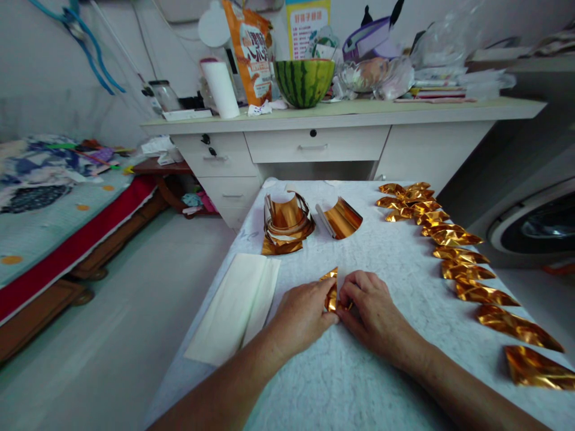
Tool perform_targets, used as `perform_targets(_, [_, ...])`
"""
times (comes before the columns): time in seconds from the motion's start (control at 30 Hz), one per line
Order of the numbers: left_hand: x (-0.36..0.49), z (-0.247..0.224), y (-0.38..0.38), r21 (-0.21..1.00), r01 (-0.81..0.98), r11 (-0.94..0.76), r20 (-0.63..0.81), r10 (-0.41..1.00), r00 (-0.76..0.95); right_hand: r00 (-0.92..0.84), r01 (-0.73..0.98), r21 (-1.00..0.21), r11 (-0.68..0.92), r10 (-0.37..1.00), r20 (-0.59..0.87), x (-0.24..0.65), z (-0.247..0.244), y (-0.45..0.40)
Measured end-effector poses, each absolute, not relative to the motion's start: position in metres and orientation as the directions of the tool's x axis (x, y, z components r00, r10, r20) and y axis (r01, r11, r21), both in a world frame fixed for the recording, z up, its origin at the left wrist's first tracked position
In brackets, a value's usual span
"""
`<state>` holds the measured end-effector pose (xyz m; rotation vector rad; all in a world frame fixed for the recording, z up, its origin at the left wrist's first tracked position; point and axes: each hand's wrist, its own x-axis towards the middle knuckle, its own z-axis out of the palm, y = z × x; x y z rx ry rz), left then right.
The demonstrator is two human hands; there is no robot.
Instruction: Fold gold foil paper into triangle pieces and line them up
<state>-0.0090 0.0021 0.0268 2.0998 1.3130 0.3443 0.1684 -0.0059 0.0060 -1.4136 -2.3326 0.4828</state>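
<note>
Between my two hands, at the middle of the cloth-covered table (368, 371), is a small piece of gold foil paper (331, 298) with a pale inner side showing. My left hand (306, 308) grips its left side, fingers closed. My right hand (369, 300) pinches the right side with bent fingers; the fingertips partly hide the paper. Beyond the hands lie a curled stack of gold foil sheets (287, 221) and one curved foil sheet (344, 216). Left of my left hand is a folded stack of off-white paper (231, 305).
Several folded gold foil pieces (458, 254) run down the table's right side. Behind stands a white desk (314, 143) bearing half a watermelon (304, 82), a paper roll (221, 88) and an orange bag (250, 54). A bed (67, 215) is left, a washing machine (530, 203) right.
</note>
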Motion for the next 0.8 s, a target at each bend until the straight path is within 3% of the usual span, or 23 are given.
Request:
perform_targets(0.43, [-0.009, 0.029, 0.001, 0.637, 0.714, -0.291, -0.103, 0.886, 0.453, -0.366, 0.806, -0.419, 0.418, 0.908, 0.203, 0.183, -0.004, 0.002])
perform_targets(0.8, [-0.012, 0.017, -0.001, 0.673, 0.689, -0.269, -0.091, 0.894, 0.439, -0.337, 0.826, -0.415, 0.382, 0.924, 0.179, 0.206, -0.009, 0.016])
